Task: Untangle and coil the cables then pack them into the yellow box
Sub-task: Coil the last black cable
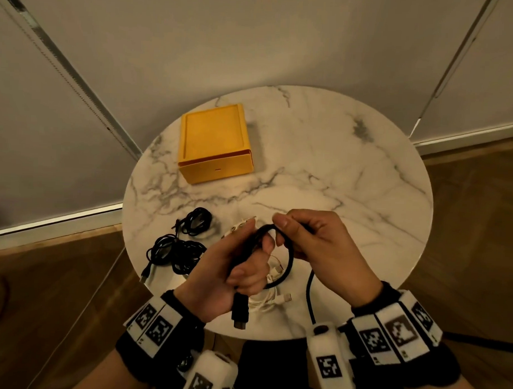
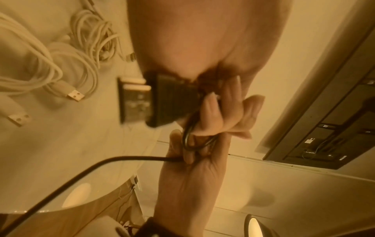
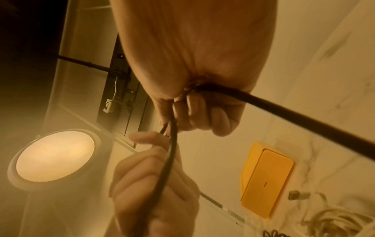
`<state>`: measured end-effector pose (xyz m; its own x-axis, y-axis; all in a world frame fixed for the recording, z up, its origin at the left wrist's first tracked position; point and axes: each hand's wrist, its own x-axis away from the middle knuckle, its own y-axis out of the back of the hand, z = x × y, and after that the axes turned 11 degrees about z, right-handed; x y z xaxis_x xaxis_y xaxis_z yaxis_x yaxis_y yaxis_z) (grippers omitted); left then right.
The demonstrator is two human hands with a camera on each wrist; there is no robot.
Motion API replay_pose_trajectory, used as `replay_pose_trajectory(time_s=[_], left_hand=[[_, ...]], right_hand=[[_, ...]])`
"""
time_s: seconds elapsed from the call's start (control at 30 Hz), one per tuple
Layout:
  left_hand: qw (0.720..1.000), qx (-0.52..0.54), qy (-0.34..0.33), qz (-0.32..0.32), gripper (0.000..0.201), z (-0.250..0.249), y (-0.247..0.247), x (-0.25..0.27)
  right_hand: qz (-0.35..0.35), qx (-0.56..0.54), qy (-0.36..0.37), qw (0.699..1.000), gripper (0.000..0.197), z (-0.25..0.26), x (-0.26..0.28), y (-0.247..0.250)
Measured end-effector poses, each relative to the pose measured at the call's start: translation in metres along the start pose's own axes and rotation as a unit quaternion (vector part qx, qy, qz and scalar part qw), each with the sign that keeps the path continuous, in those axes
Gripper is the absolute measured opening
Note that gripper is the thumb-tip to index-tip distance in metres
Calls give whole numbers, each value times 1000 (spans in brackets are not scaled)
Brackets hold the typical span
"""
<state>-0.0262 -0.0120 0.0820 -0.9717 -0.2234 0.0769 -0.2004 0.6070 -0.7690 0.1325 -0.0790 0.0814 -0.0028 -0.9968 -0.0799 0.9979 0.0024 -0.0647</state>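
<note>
Above the near edge of the round marble table (image 1: pixel 352 174), both hands work a thick black cable (image 1: pixel 289 261). My left hand (image 1: pixel 241 266) grips its coiled loops, with the flat black plug (image 1: pixel 240 311) (image 2: pixel 160 99) hanging below the fist. My right hand (image 1: pixel 303 233) pinches the top of the loop; the free length (image 3: pixel 304 118) drops past the table edge. The yellow box (image 1: pixel 216 143) (image 3: pixel 265 181) sits closed at the table's far left.
Two bundles of thin black cable (image 1: pixel 176 249) (image 1: pixel 196 221) lie left of my hands. White cables (image 1: pixel 270 299) (image 2: pixel 50 64) with USB plugs lie under my hands. A round lamp (image 3: pixel 54 155) glows below. Walls and wooden floor surround the table.
</note>
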Motion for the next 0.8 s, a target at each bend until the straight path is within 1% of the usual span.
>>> replay_pose_trajectory(time_s=[0.13,0.2,0.27,0.33,0.37,0.43,0.47,0.5,0.53,0.57,0.6,0.63,0.67,0.7,0.73,0.77,0.8], left_hand=[[999,12,3,29,32,3,-8,-4],[995,58,7,85,34,6,-9,-5],[984,111,0,141,37,10,-12,-11],[977,140,-16,162,39,11,-18,-14],[974,151,-24,165,39,11,-19,-15],[976,160,-46,143,42,9,-16,-16],[978,155,-64,124,44,6,-15,-17],[981,144,-86,102,46,2,-13,-17],[983,126,-107,78,47,-3,-12,-18],[986,96,-126,48,47,-8,-13,-18],[989,50,-141,4,47,-13,-13,-19],[987,-5,-152,-47,47,-17,-14,-19],[980,-59,-165,-91,46,-21,-13,-20],[971,-104,-177,-120,45,-23,-12,-20],[964,-141,-182,-136,45,-25,-11,-21],[958,-169,-181,-146,44,-25,-9,-21],[954,-190,-174,-151,43,-26,-8,-21]], right_hand=[[-15,-8,26,1000,41,-1,1,0],[-30,-40,30,998,36,0,3,-2],[-46,-68,23,996,34,2,8,-5],[-28,-110,5,994,38,-3,12,-11],[-23,-144,-12,989,37,-7,14,-12],[-32,-186,-44,981,36,-12,18,-12],[-39,-182,-55,981,37,-16,20,-10],[-41,-165,-60,984,33,-18,22,-10],[-33,-128,-61,989,24,-20,24,-10],[-16,-68,-63,996,17,-23,27,-11],[4,20,-67,998,18,-26,29,-14],[31,127,-73,989,20,-28,33,-17],[63,235,-76,967,27,-29,36,-22],[85,324,-74,939,37,-28,40,-25],[95,380,-72,917,44,-24,43,-27],[99,407,-71,905,46,-19,45,-27],[98,421,-67,899,43,-13,45,-27]])
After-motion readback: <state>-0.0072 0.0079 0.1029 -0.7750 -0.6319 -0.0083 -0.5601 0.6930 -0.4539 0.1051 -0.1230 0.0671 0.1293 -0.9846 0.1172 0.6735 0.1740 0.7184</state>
